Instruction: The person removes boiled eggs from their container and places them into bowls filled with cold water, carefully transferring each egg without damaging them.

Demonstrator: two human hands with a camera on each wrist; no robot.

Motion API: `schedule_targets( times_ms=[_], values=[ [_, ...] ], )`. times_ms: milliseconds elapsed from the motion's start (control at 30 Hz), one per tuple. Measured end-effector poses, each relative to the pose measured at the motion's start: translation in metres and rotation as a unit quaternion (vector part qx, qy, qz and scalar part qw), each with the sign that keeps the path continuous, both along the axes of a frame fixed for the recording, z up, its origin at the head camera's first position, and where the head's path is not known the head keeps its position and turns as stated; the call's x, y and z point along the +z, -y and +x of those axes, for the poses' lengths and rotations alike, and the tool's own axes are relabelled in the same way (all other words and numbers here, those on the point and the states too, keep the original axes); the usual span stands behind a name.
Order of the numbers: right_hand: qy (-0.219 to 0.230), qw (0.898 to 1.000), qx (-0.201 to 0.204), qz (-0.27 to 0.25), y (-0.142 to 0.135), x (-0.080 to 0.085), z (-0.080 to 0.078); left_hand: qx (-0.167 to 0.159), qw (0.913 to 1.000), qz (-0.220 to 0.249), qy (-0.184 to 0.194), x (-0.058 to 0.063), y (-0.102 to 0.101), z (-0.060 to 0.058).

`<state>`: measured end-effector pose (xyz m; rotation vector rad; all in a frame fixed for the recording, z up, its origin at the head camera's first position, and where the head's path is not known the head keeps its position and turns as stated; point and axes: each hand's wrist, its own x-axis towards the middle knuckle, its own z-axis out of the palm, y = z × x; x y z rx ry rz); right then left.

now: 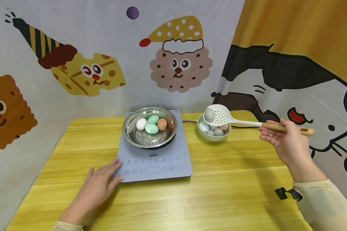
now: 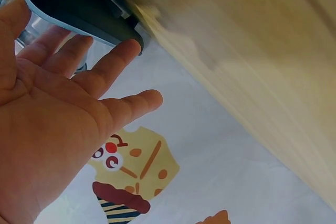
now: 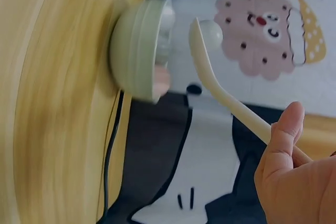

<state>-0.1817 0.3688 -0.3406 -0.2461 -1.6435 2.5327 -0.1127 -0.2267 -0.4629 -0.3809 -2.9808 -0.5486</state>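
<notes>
My right hand [image 1: 292, 146] holds a white slotted spoon [image 1: 221, 116] by its wooden handle [image 1: 280, 127]. One pale egg [image 1: 209, 114] lies in the spoon's bowl, above a light green bowl [image 1: 212, 138] of several eggs. The right wrist view shows the spoon [image 3: 202, 59] raised apart from the bowl [image 3: 134, 51]. With fingers extended, my left hand [image 1: 96, 187] touches the left edge of the induction cooktop [image 1: 173, 165]. On the cooktop stands a steel pan [image 1: 150, 142] with several eggs in it: white, green and brown.
A yellow wooden table [image 1: 219, 199] carries everything. Behind the bowl a black cord [image 1: 243, 127] runs across the table. Cloth with cartoon figures [image 1: 180, 69] hangs behind and at both sides. A dark wristband [image 1: 289, 194] is on the right sleeve.
</notes>
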Motion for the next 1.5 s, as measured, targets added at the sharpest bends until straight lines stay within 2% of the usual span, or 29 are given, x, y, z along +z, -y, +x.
schedule_targets(
  times_ms=[200, 500, 700, 867, 1000, 1133, 1267, 1367, 1433, 1500],
  values=[
    [0.017, 0.998, -0.056, -0.028, -0.016, -0.005, -0.004, -0.001, 1.0000, 0.004, 0.000, -0.001, -0.001, 0.001],
    [0.014, 0.997, -0.065, -0.040, -0.027, -0.008, -0.024, 0.003, 1.0000, 0.005, -0.004, -0.003, -0.002, 0.003],
    [-0.011, 0.998, -0.054, -0.009, -0.026, -0.007, -0.040, 0.005, 1.0000, 0.007, -0.002, -0.005, -0.002, 0.006],
    [-0.051, 0.996, -0.045, 0.061, -0.016, -0.005, -0.045, 0.006, 0.9999, 0.011, 0.001, -0.005, -0.003, 0.007],
    [-0.087, 0.985, -0.054, 0.137, -0.006, -0.005, -0.041, 0.008, 0.9999, 0.010, 0.002, -0.005, -0.003, 0.007],
    [-0.118, 0.971, -0.084, 0.191, 0.006, -0.005, -0.030, 0.008, 0.9999, 0.006, 0.002, -0.005, -0.003, 0.007],
    [-0.121, 0.980, -0.090, 0.129, 0.025, 0.002, -0.018, 0.006, 1.0000, 0.005, 0.001, -0.002, -0.003, 0.006],
    [-0.126, 0.987, -0.056, 0.077, 0.043, 0.010, -0.010, 0.005, 1.0000, 0.004, 0.002, 0.001, -0.004, 0.004],
    [-0.148, 0.985, -0.023, 0.086, 0.060, 0.013, -0.007, 0.005, 1.0000, 0.003, 0.002, 0.002, -0.003, 0.003],
    [-0.190, 0.976, 0.007, 0.110, 0.081, 0.016, -0.005, 0.006, 1.0000, 0.000, 0.002, 0.003, -0.003, 0.003]
  ],
)
